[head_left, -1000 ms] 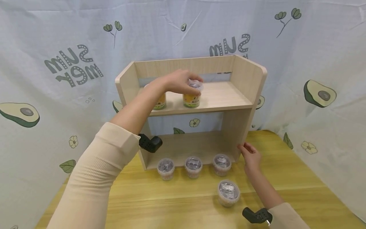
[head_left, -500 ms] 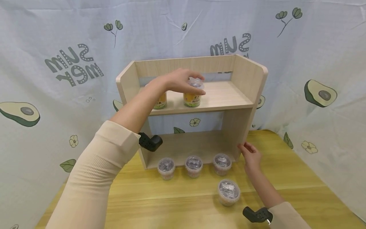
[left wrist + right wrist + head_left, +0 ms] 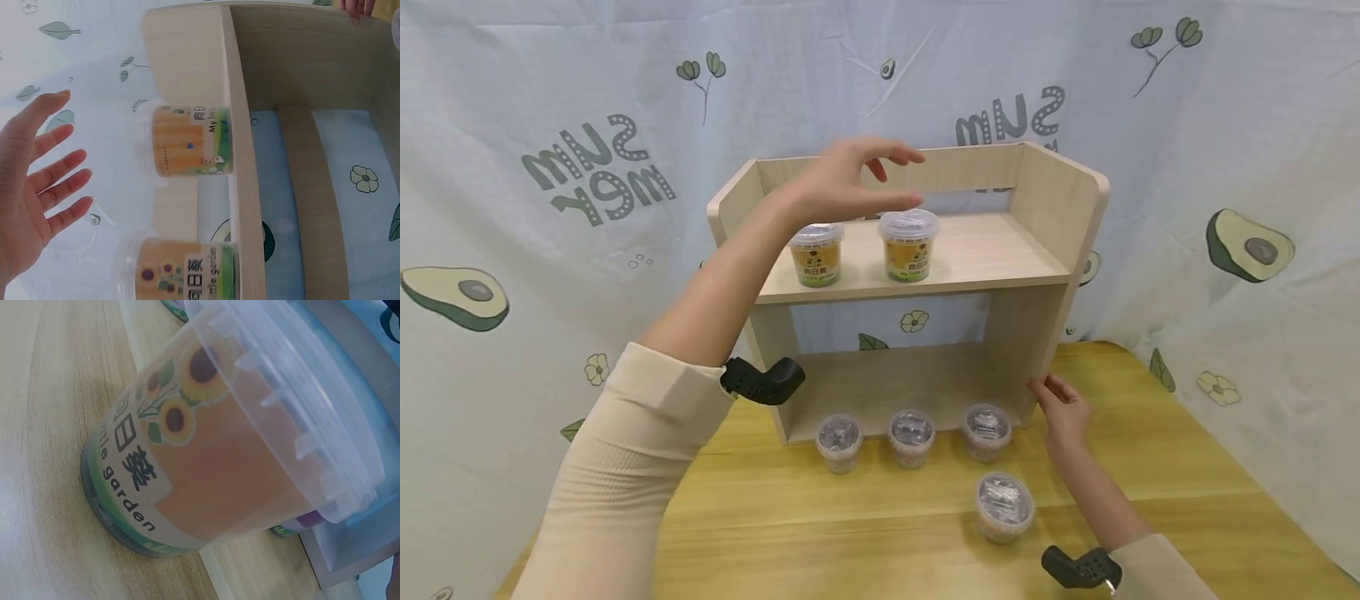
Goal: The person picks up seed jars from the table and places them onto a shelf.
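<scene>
My left hand [image 3: 850, 179] is raised above the upper board of a small wooden shelf [image 3: 977, 287], its fingers loosely spread and holding nothing. Just below it stands a clear-lidded plastic cup [image 3: 908, 246] with an orange and green sunflower label. A matching cup [image 3: 816, 257] stands upright to its left, partly behind the forearm. In the left wrist view the hand [image 3: 37, 181] is apart from both cups. My right hand [image 3: 1063, 412] grips the front edge of the shelf's right side panel low down; a fingertip [image 3: 355, 14] shows over that edge in the left wrist view.
On the table [image 3: 820, 533], a row of cups [image 3: 912, 437] stands before the shelf's base. Another cup [image 3: 1003, 507] is nearer, left of my right forearm, and fills much of the right wrist view [image 3: 219, 444]. A printed cloth [image 3: 820, 83] hangs behind.
My left hand has let go of the right-hand cup on the upper board and risen up and left. The cup stays standing there. My right hand keeps its place on the shelf.
</scene>
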Motion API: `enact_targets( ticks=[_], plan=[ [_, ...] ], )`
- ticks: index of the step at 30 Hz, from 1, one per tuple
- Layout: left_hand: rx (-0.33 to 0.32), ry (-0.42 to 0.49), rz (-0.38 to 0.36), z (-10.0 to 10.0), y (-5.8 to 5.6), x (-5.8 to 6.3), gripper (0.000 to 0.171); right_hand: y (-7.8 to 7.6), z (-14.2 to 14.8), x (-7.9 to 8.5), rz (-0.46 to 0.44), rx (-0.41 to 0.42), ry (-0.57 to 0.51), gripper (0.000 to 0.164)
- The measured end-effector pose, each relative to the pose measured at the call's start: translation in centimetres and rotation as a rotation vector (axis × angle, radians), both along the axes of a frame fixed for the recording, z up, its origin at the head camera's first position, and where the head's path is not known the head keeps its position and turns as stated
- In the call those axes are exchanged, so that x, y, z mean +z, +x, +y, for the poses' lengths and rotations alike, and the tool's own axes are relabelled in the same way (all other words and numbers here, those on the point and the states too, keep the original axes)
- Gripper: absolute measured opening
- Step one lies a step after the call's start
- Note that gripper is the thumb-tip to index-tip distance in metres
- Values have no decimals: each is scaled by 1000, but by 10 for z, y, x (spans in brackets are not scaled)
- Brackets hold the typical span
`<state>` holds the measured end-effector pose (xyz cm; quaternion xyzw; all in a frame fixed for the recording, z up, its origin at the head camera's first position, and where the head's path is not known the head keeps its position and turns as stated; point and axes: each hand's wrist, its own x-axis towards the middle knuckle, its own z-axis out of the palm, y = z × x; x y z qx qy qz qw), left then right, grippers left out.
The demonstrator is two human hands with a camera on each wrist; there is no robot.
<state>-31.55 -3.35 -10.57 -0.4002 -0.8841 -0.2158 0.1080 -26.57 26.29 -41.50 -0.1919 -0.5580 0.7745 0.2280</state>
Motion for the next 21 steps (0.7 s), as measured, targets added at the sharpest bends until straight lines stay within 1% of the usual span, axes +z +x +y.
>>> enact_targets(
  ticks=[2, 4, 6, 8, 11, 17, 21],
  plan=[
    [-36, 32, 52, -7, 5, 0, 50, -1, 0, 1, 10, 2, -10, 33],
    [-61, 35, 99, -14, 11, -2, 47, -2, 0, 1, 19, 6, -18, 33],
    [-74, 28, 121, -19, 18, -6, 45, -3, -1, 1, 27, 8, -19, 33],
    [-83, 3, 131, -22, 25, -12, 43, -3, -1, 1, 34, 10, -22, 33],
    [-112, -28, 120, -25, 34, -27, 40, -3, -1, 1, 39, 11, -20, 33],
    [-226, -85, 74, -22, 45, -60, 36, -3, 0, -1, 13, -4, -23, 32],
    [-255, -125, 53, -18, 50, -77, 34, -4, 0, -1, 2, -4, -18, 32]
  ],
)
